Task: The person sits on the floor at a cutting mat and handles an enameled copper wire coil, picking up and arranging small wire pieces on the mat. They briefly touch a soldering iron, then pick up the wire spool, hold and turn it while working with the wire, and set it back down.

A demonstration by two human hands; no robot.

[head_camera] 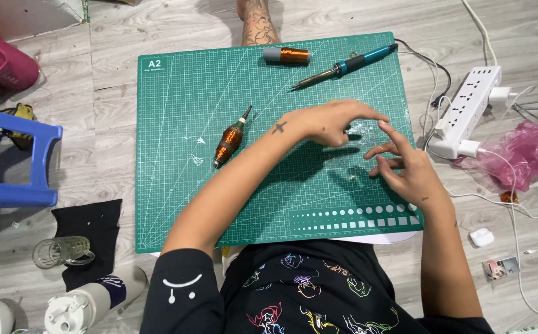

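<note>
Green cutting mat (176, 204) is worked over: the right hand (411, 176), fingers spread and empty, and the left hand (327, 124), fingertips pinched, meet at a crumpled clear film scrap (363, 131); a fine peeling grip seems needed. Farther off, a copper-wound coil (228, 141) and soldering iron (343, 67) lie untouched.

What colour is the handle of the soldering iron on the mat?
Teal with a black grip; the soldering iron shows in the head view.

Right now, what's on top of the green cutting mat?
On the cutting mat: a copper wire spool, a soldering iron, a copper-wound coil piece, clear plastic scraps. Both hands, left and right, hover there, hiding whatever lies beneath them.
</note>
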